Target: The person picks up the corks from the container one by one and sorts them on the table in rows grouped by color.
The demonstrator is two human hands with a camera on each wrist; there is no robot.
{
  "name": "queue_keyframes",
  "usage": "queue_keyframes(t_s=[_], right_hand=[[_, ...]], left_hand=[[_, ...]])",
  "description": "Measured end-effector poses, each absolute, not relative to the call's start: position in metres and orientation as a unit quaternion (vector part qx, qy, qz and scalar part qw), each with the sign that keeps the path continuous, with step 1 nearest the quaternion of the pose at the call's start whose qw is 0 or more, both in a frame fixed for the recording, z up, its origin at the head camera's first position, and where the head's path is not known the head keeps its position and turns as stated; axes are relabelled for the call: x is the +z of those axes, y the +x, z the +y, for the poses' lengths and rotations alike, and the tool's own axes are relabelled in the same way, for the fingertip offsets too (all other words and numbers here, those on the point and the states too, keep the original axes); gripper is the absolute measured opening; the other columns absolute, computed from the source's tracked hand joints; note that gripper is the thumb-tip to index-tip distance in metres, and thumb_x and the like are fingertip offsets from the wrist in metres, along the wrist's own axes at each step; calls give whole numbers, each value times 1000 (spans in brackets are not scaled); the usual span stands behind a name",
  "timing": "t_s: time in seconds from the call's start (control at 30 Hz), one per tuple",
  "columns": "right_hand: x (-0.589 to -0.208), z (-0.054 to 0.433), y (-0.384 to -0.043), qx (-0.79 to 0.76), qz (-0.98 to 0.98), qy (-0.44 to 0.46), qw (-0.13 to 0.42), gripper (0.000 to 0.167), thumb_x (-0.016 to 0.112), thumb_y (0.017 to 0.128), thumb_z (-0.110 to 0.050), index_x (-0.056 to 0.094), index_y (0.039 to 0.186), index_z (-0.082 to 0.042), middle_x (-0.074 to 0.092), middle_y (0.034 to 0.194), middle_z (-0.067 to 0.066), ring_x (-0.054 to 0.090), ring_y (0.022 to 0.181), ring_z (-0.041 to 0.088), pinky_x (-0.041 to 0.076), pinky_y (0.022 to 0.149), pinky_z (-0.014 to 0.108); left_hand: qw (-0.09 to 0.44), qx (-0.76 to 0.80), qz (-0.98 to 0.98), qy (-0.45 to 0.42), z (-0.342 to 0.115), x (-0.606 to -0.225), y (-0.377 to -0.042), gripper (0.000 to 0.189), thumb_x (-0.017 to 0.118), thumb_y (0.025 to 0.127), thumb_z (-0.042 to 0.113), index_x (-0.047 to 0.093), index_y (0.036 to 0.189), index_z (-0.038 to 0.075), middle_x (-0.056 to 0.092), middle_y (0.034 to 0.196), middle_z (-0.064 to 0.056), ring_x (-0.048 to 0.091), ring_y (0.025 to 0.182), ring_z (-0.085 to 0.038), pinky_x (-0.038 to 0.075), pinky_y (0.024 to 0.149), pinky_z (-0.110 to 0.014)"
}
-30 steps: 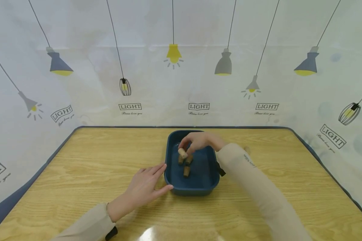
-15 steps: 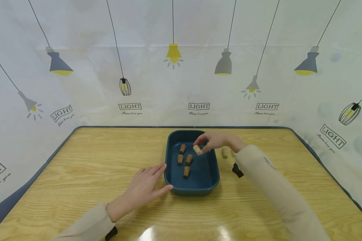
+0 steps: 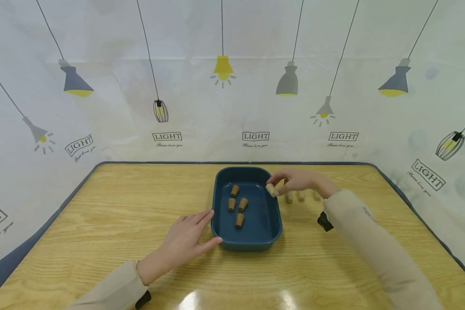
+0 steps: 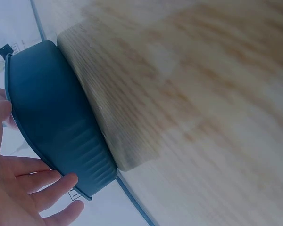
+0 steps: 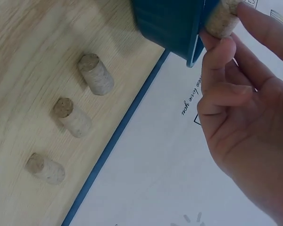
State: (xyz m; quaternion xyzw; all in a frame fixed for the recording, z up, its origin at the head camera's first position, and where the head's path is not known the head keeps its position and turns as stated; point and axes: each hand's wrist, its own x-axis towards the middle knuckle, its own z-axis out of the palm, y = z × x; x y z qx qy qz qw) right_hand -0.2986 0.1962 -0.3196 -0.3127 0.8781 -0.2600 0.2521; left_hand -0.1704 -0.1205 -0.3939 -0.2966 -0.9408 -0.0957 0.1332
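Lamp prints dotted the pale backdrop [image 3: 201,94], wood grain gleamed on the table [image 3: 112,215], and there sat the blue tray [image 3: 246,248] near the middle! Right at its right rim, the right hand [image 3: 296,181] pinched a pale cork [image 3: 271,189] between thumb and fingers; whether cork met rim, you couldn't tell. Over on the other flank, the left hand [image 3: 184,237] lay spread, fingertips and thumb at the left rim. Danger spot: that raised rim stood in the way, and a low pass could knock the cork loose. Such a small grip on a rounded piece might slip, too! Just beyond the tray, three pale corks [image 5: 73,117] stood in a row on the wood, and a trailing wrist or the black strap [image 3: 325,221] might topple one. Four brown corks [image 3: 243,204] clustered inside, left of centre.
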Motion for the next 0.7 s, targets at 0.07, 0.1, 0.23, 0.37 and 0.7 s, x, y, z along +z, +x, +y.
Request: queue_keyframes(t_s=[0.07,0.1,0.23,0.37,0.7], right_hand=[[-320,201,-298,-276,874,-311,251,47,58,86,-18,45,126,2,47,120,15,48,101,29,40,80,39],[-321,204,-298,-283,873,-310,249,46,58,86,-18,45,126,2,46,120,15,50,98,29,41,79,39],[-322,215,-297,-301,872,-306,237,48,57,86,-16,42,127,3,45,121,17,51,96,27,40,80,40],[-322,227,-295,-299,878,-302,220,50,58,86,-17,41,127,5,45,121,18,46,104,32,38,84,42],[-327,263,-287,-314,887,-266,208,50,57,86,-17,40,128,6,44,122,21,49,98,27,41,77,38]], left_hand=[[133,-96,-941,-297,-120,-394,-170,74,41,82,61,47,128,3,48,125,-9,52,103,-26,40,81,-46],[132,-96,-941,-296,-120,-394,-170,74,41,82,61,47,128,3,48,125,-9,52,103,-26,40,81,-46],[129,-95,-942,-295,-120,-394,-170,74,41,82,62,47,128,3,48,126,-9,52,102,-26,40,81,-46],[132,-94,-941,-296,-120,-393,-170,74,42,83,61,47,128,3,48,126,-9,52,103,-26,40,81,-46],[128,-94,-942,-297,-121,-393,-169,74,42,82,61,46,129,4,47,127,-9,52,103,-26,40,81,-46]])
